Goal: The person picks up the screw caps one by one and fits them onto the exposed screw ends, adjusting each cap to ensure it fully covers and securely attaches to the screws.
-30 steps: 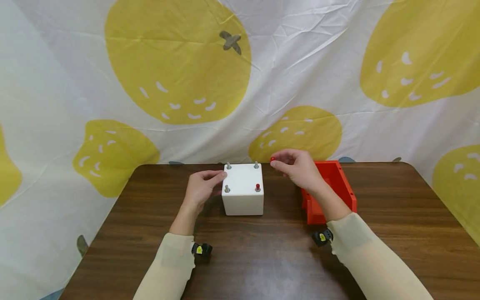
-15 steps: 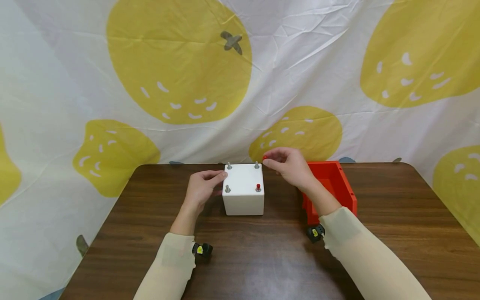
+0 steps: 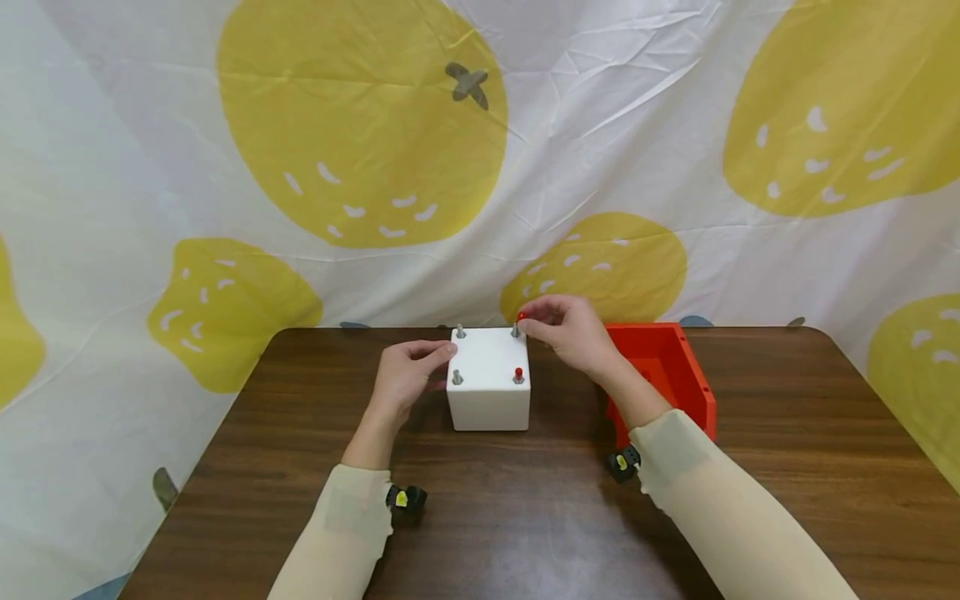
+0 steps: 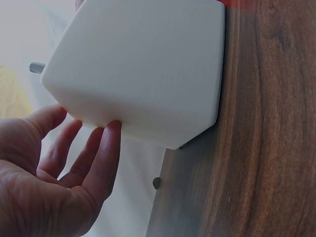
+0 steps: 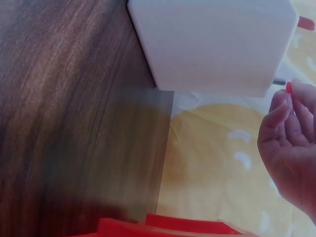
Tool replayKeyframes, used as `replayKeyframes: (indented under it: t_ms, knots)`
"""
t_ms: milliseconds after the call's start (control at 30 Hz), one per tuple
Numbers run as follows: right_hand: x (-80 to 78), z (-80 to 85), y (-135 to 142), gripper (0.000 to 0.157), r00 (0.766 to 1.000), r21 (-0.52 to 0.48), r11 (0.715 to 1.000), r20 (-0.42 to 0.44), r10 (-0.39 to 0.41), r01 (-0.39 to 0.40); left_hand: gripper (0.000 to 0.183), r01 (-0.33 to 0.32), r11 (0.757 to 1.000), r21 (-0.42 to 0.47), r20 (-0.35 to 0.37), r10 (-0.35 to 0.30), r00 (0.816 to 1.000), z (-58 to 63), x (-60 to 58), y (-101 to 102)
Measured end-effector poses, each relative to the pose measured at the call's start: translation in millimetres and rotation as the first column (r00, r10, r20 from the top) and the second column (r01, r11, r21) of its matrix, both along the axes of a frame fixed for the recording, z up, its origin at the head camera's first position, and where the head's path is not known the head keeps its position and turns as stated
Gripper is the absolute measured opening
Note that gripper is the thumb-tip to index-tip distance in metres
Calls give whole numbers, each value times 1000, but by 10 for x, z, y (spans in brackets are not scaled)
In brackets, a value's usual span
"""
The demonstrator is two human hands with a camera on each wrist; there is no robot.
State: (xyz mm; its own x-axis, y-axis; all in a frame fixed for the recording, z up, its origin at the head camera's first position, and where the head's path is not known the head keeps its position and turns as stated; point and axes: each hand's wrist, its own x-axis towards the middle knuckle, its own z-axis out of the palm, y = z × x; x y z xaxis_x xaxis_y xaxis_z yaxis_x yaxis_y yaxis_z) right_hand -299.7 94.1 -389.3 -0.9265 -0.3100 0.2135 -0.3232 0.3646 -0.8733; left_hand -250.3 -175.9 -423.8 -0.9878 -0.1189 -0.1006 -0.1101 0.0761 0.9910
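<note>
A white block stands on the table with a threaded metal bolt upright near each top corner. On the near right bolt sits a small red cap; the far left bolt and near left bolt are bare. My right hand pinches another red cap between thumb and finger, at the tip of the far right bolt. Whether cap and bolt touch I cannot tell. My left hand rests its fingertips against the block's left side, the fingers only slightly bent.
A red open bin stands to the right of the block, partly hidden under my right forearm. The brown wooden table ends at a white cloth with yellow fruit print behind it. A black camera is strapped to each wrist.
My right hand has moved left with the red cap, from beside the bin to the far right bolt. The left hand stays against the block.
</note>
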Motion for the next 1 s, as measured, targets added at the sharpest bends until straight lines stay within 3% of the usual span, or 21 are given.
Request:
replayKeyframes:
  t_ms: [267, 1000]
  knots:
    - [-19, -24, -24, 27, 1000, 8, 1000, 10, 6, -6, 28, 1, 1000, -3, -4, -1, 1000, 14, 11, 11]
    - [-21, -104, -78, 20, 999, 31, 999, -37, -18, 19, 30, 0, 1000, -4, 8, 0, 1000, -8, -10, -4]
